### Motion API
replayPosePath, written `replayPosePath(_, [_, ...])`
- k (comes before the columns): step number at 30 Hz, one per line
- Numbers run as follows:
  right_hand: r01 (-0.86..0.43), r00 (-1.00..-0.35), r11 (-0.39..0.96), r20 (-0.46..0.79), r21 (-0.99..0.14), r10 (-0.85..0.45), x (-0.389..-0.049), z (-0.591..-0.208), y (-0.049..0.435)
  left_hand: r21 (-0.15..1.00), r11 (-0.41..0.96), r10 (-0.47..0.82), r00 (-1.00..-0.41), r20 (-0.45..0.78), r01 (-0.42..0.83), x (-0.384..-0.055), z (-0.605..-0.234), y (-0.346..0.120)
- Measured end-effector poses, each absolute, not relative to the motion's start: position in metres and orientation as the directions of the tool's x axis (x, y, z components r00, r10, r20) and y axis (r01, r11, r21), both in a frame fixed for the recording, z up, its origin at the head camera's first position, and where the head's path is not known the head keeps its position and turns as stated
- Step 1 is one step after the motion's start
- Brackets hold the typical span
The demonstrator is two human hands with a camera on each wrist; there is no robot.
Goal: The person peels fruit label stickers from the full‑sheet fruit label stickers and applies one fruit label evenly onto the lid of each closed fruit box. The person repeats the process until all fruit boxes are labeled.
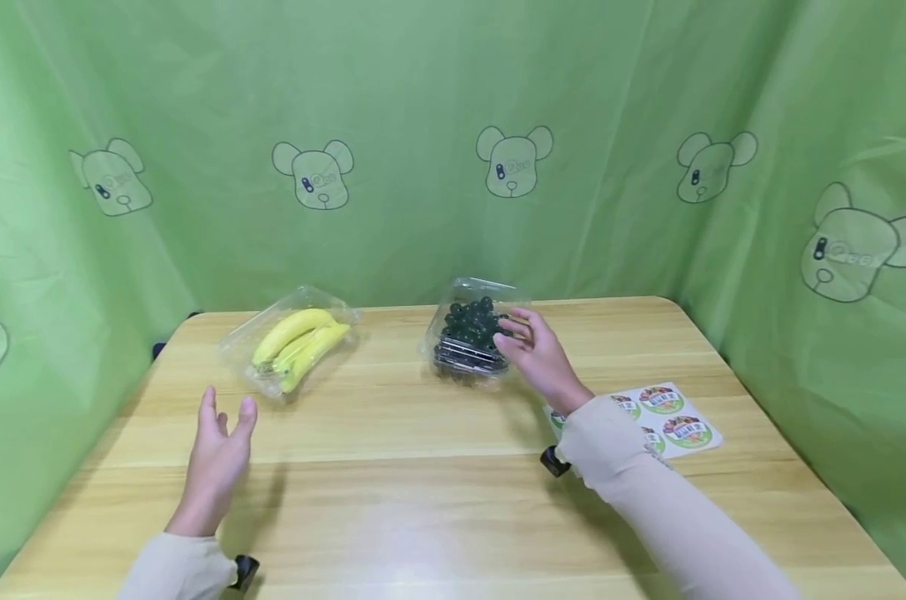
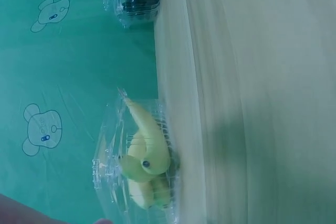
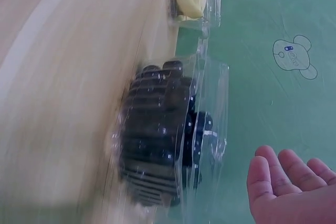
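A clear plastic clamshell box holds dark grapes at the table's far edge. My right hand is raised at the right side of this box, fingers loosely bent and holding nothing. In the right wrist view a gap shows between the fingers and the grape box. Farther left, yellow bananas lie in a second clear clamshell box. Nearer the front, my left hand hangs over the table with fingers and thumb spread, empty. Bananas in their box also fill the left wrist view's lower middle.
A white sheet of round fruit stickers lies on the right, partly hidden by the right forearm and sleeve. The wooden table has a green curtain with bear-head prints around its back and sides.
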State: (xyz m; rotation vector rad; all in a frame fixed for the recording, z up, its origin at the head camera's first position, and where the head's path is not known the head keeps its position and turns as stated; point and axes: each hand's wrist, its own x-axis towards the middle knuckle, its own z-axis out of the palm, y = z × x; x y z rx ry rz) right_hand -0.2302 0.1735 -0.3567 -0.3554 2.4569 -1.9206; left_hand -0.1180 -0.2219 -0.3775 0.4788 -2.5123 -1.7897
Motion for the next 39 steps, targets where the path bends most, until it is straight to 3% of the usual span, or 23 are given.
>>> replayPosePath(23, [-0.076, -0.989, 0.215, 0.047, -0.974, -0.140, -0.273, -0.353, 0.117, 0.972, -0.069, -0.403, -0.885, -0.234, -0.226, -0.149, -0.389, -0.214])
replayPosePath(30, [-0.089, -0.989, 0.220, 0.059, -0.971, -0.137, -0.280, -0.357, 0.101, 0.968, -0.109, -0.461, -0.852, -0.250, -0.225, -0.157, -0.384, -0.212])
replayPosePath(39, [-0.025, -0.988, 0.023, 0.021, -0.999, -0.151, -0.285, -0.358, 0.078, 0.959, -0.060, -0.526, -0.808, -0.265, -0.275, -0.161, -0.392, -0.209])
